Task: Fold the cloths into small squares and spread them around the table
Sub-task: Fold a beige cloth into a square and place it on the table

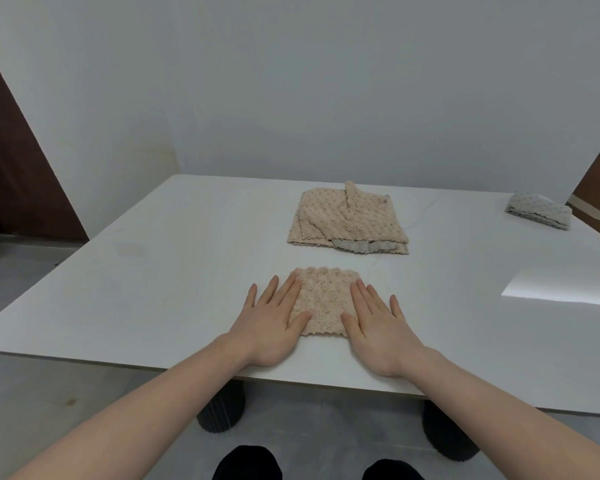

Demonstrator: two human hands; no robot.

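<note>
1. Where the white, smooth-topped rectangular bench point(153, 271) meets its near edge, a small beige knitted cloth folded into a square point(324, 299) lies flat; bobbled texture, scalloped hems.
2. Pile of larger beige bobbled cloths point(347, 216), loosely stacked at the bench's middle, well beyond the folded square; a grey cloth layer shows at its lower right corner. How many pieces make up the pile cannot be told.
3. Folded grey textured cloth point(537, 211), at the far right corner of the bench, small and hard to make out.
4. Left hand point(274, 320): grip released, fingers straight and spread, palm down, resting on the folded square's left edge and covering it.
5. Right hand point(378, 323): grip released likewise, fingers straight, palm down on the square's right edge.
6. Two black ribbed cylindrical bench legs point(222, 410), partly hidden by the top.
7. Grey floor point(32, 393); dark shoes point(246, 462) cut off at the bottom.
</note>
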